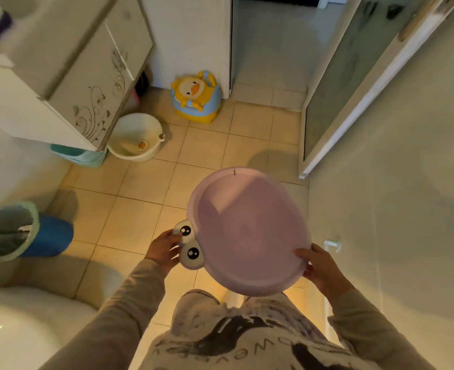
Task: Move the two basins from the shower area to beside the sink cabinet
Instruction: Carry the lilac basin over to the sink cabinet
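We find the purple basin [247, 231] held above the tiled floor [140, 198], tilted, with our left hand [164, 249] closed on its eyed handle tab and our right hand [319, 265] clasping the opposite rim. The white basin [135, 137] sits on the floor just beside the sink cabinet [87, 84], near a duck-shaped potty [195, 97].

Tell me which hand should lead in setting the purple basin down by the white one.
Left. The left hand grips the purple basin at its eyed handle, on the side toward the white basin and sink cabinet. The right hand holds the far rim.
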Demonstrator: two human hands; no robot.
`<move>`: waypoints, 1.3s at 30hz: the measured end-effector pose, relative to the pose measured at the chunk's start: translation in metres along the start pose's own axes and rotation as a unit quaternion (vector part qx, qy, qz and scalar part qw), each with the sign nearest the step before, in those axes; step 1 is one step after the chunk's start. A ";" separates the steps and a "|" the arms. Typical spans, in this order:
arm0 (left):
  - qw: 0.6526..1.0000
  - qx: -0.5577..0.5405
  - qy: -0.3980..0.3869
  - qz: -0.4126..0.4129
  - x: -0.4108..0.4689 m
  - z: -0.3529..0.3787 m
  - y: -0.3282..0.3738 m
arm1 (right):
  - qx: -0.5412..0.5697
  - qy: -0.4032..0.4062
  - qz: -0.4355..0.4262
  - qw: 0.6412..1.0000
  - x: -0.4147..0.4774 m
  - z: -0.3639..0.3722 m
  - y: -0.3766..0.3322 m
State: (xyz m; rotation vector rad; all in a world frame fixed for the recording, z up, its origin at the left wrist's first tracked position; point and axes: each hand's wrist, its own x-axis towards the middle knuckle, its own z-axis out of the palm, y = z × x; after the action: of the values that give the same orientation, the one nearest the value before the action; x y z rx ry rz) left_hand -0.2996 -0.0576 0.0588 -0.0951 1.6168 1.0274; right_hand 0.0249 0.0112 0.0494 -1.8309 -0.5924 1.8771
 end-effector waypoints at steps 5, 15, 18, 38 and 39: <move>0.996 -0.064 0.063 -0.015 0.024 0.034 0.029 | -0.053 -0.038 0.010 0.998 0.060 0.015 -0.076; 0.968 -0.204 0.134 -0.053 0.067 0.078 0.079 | -0.227 -0.145 -0.024 0.963 0.171 0.088 -0.238; 0.960 -0.234 0.147 -0.055 0.088 0.083 0.099 | -0.256 -0.163 -0.018 0.953 0.200 0.115 -0.267; 0.943 -0.275 0.188 -0.017 0.227 0.109 0.334 | -0.289 -0.170 -0.002 0.942 0.335 0.302 -0.457; 0.936 -0.292 0.196 -0.024 0.231 0.111 0.337 | -0.299 -0.174 0.000 0.938 0.344 0.314 -0.465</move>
State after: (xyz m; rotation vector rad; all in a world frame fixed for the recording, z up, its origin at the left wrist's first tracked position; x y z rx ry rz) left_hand -0.4821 0.3242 0.0603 -0.7782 1.5921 1.4923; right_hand -0.2856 0.5914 0.0548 -1.8241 -1.4176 2.2035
